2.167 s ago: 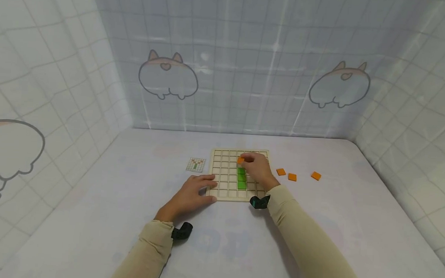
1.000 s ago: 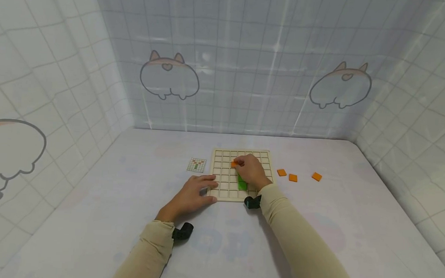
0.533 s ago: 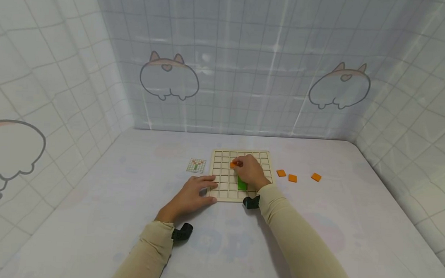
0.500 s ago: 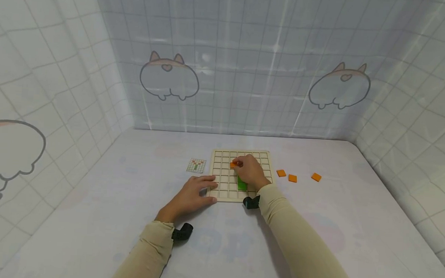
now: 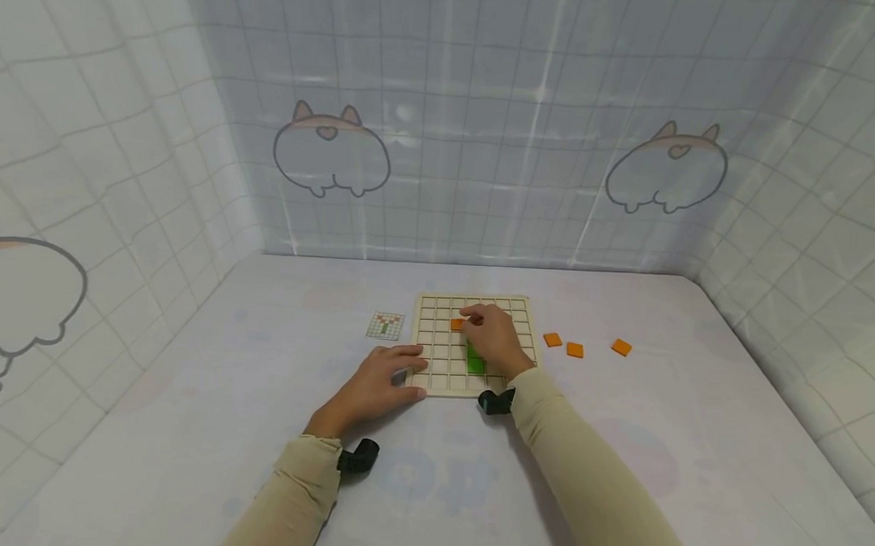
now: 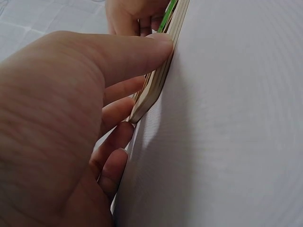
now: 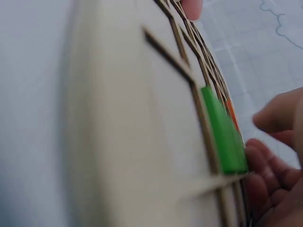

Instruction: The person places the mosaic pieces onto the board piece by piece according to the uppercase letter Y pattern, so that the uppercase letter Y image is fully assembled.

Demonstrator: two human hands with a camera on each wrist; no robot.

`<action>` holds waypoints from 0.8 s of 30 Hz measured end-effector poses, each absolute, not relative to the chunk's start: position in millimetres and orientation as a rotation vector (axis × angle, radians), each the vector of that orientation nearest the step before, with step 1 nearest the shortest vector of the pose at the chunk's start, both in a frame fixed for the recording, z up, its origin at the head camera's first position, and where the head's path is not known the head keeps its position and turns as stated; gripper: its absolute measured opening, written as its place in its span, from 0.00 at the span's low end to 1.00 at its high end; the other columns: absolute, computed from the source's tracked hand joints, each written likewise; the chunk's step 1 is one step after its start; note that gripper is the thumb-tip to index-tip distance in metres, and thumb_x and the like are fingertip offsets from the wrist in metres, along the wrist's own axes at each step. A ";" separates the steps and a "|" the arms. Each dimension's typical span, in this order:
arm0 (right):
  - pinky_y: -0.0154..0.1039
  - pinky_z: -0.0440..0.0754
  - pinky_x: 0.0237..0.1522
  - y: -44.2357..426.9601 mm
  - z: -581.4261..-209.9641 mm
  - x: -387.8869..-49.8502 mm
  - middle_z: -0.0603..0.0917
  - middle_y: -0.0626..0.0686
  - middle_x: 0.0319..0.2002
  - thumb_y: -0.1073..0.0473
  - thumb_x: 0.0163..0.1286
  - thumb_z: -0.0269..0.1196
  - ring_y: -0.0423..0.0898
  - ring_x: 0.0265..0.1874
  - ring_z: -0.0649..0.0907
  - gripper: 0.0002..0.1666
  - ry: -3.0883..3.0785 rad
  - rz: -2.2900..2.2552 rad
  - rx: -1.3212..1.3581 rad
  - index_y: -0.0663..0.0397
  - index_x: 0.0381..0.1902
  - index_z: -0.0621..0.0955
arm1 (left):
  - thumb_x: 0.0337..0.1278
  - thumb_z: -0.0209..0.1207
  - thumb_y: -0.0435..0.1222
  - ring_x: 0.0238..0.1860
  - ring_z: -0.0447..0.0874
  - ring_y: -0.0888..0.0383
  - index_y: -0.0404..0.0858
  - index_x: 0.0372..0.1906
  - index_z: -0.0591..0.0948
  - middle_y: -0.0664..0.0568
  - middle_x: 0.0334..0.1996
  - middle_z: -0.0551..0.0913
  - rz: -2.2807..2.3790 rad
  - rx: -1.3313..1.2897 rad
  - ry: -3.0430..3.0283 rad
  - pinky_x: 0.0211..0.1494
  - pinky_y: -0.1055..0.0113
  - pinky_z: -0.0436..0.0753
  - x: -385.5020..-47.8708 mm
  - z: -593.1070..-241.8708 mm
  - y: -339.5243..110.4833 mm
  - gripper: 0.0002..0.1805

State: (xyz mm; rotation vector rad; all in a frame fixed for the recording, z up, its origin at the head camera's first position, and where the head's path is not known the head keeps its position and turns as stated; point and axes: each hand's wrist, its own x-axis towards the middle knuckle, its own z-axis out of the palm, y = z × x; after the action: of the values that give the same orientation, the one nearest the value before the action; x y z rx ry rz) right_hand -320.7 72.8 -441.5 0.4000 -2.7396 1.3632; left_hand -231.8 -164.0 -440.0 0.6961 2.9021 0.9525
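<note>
A pale gridded board [image 5: 438, 382] lies on the table in the head view. My left hand [image 5: 374, 384] rests at its left edge and near-left corner, fingers extended and thumb on the rim, as the left wrist view also shows. An orange tile [image 5: 456, 325] lies on the grid. My right hand [image 5: 495, 337] is just right of it, with thumb and index finger parted and nothing held in the right wrist view. Green tiles [image 5: 475, 361] sit in a column on the board, partly covered by my right hand, which also hides some squares.
A small printed pattern card [image 5: 385, 325] lies left of the board. To the board's right are three loose orange tiles, the nearest one [image 5: 553, 340] close to its edge. Cloth walls [image 5: 463, 184] with a grid print rise behind and at both sides.
The right hand moved left with the orange tile, then let it go on the grid; its fingers have lifted slightly off it. The left hand has stayed at the board's edge.
</note>
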 end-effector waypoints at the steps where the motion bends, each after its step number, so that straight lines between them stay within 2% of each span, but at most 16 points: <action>1: 0.46 0.80 0.48 75.1 -443.1 -320.0 0.81 0.54 0.49 0.60 0.73 0.59 0.50 0.47 0.80 0.18 -2.702 1.417 0.386 0.55 0.58 0.84 | 0.58 0.69 0.44 0.65 0.68 0.44 0.43 0.61 0.83 0.53 0.71 0.71 0.955 0.695 2.901 0.64 0.46 0.69 -231.6 -440.1 -163.8 0.25; 9: 0.45 0.79 0.44 98.3 -437.8 -304.8 0.83 0.53 0.45 0.60 0.74 0.61 0.49 0.43 0.80 0.15 -2.444 1.692 0.291 0.60 0.54 0.84 | 0.57 0.70 0.43 0.66 0.66 0.45 0.43 0.61 0.82 0.54 0.71 0.70 0.966 0.675 2.901 0.64 0.46 0.68 -230.9 -441.2 -162.9 0.26; 24: 0.41 0.80 0.46 172.4 -410.5 -278.9 0.83 0.55 0.51 0.56 0.75 0.60 0.50 0.48 0.80 0.18 -2.597 1.586 0.140 0.58 0.58 0.82 | 0.59 0.69 0.43 0.67 0.66 0.44 0.41 0.62 0.82 0.52 0.71 0.71 0.975 0.700 2.891 0.66 0.45 0.67 -231.4 -440.4 -163.6 0.27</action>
State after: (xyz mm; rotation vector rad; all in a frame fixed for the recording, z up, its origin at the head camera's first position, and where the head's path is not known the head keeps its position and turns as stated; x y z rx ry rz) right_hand -278.9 172.4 -410.5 0.1403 -2.5970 1.5863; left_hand -231.4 -163.6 -440.4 0.6997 2.8914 0.9752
